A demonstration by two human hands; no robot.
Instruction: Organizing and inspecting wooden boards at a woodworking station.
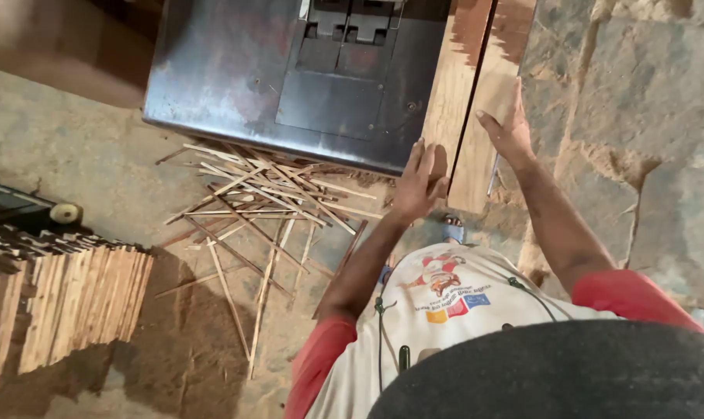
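Observation:
Two long wooden boards lie side by side along the right edge of a dark metal machine table [235, 70]. My left hand [418, 182] rests flat on the near end of the left board [453, 93], fingers spread. With its fingers straight, my right hand [509, 128] presses against the right edge of the right board [492, 116]. Neither hand grips anything.
A heap of thin wood offcut strips [251, 202] lies on the sawdust floor below the machine. A stack of short wooden slats [65, 295] stands at the left. Rough stone paving [639, 116] is at the right. A sandalled foot [451, 229] shows below the boards.

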